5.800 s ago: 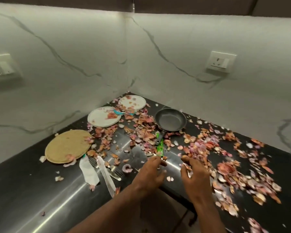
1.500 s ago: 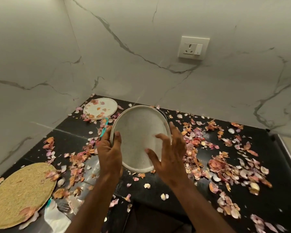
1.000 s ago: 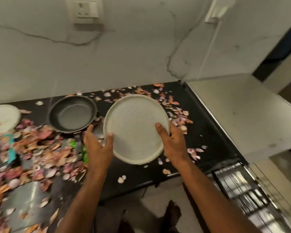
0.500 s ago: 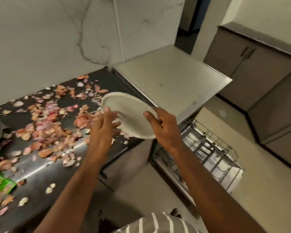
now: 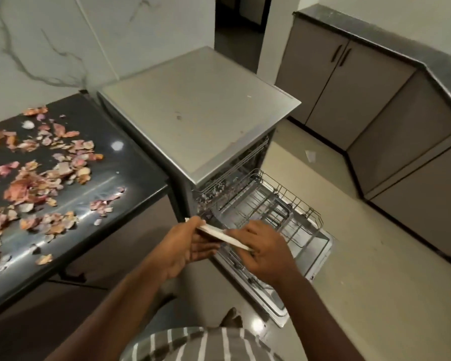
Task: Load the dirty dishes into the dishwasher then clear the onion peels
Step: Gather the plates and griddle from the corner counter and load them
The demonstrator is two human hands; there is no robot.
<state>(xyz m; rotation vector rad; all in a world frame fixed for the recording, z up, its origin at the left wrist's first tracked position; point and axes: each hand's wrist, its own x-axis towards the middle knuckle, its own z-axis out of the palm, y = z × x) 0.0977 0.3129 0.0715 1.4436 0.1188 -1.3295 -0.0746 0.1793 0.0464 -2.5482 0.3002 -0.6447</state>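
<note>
So the person is standing right at the open dishwasher with the pale speckled round ceramic plate (image 5: 223, 237) turned nearly edge-on, low in the middle of the frame. Makes sense to me: you tilt a plate like that so it can drop between the tines on its edge instead of lying flat.

The left hand (image 5: 185, 247) has its grip wrapped around the plate's near-left rim, thumb on top and fingers curled underneath. The right hand (image 5: 264, 250) sits over the other end, fingers bent down over the rim, so both hands are actually clamped on the plate, not just steadying it. Two-handed probably because it's wide and a bit slick.

Just below and beyond the hands, centre-right of the frame, the grey wire lower dishwasher rack (image 5: 297, 204) is pulled out over the dropped door and looks empty as far as I can see. The plate is above its near-left corner, not touching it yet.

Over on the left side of the frame the glossy black table (image 5: 130, 168) is covered in pink and orange papery onion peels (image 5: 34, 183), so I'd say that half of the job hasn't started. Dishes first, fair enough.
</note>
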